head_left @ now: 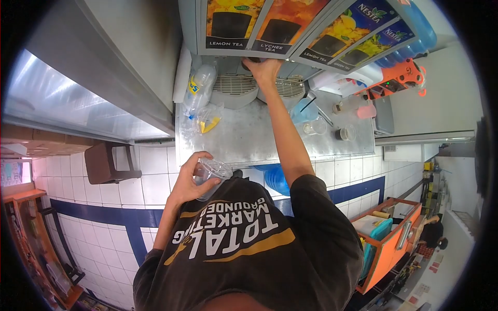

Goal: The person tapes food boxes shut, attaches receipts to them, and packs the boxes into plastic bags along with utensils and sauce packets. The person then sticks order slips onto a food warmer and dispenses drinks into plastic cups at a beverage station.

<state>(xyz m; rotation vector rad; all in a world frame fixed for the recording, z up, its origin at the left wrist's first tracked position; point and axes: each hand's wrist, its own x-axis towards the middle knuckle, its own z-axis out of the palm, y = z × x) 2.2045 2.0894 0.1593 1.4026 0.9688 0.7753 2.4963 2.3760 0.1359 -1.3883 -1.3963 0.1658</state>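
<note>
My left hand (189, 180) is wrapped round a clear plastic cup (213, 172), tilted in front of my shirt near the counter's front edge. My right arm stretches forward over the metal counter (244, 137). Under the front panel of a drinks dispenser (270, 50), my right hand (263, 70) is curled at something dark, partly hidden by the panel and the fingers; I cannot make out what it is. Below that hand lie two slatted drip trays, one on the left (234, 85) and one on the right (290, 89).
Clear plastic packaging (202, 83) lies at the counter's left. To the right stand a light blue container (304, 111), tongs (325, 116), a cup with dark contents (344, 133) and a pink cup (366, 111). A brown stool (104, 165) stands on the tiled floor.
</note>
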